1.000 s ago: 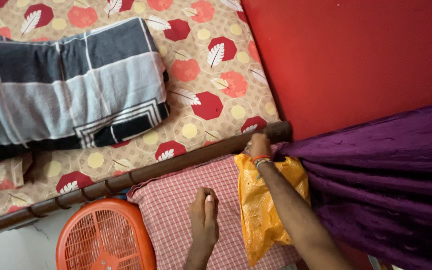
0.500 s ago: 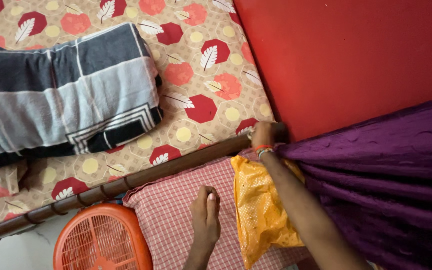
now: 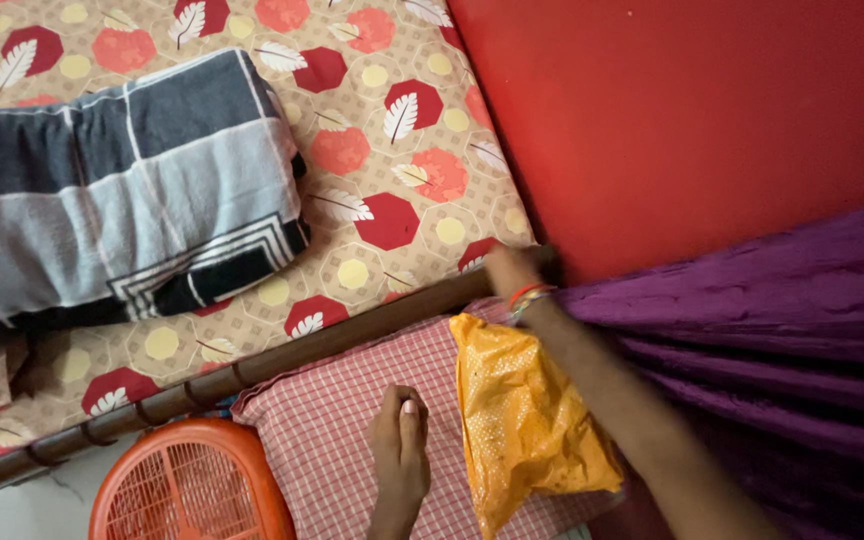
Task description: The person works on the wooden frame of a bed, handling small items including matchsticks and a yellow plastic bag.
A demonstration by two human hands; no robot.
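Blanket: I see a grey striped folded blanket [image 3: 122,190] on the bed.
Bedsheet: leaf-patterned bedsheet [image 3: 372,170].
Fan: an orange grille, probably a fan [image 3: 192,490], partly cut off.
Wall: red wall [image 3: 692,120].

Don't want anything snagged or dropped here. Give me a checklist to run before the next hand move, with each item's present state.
1. Right hand at the corner by the wooden rail and purple cloth: ok.
2. Right hand's grip on anything: cannot tell, fingers blurred.
3. Left hand flat on the pink checked cloth, holding nothing: ok.
4. Yellow bag free of both hands, lying under the right forearm: ok.
5. Orange basket apart from both hands: ok.
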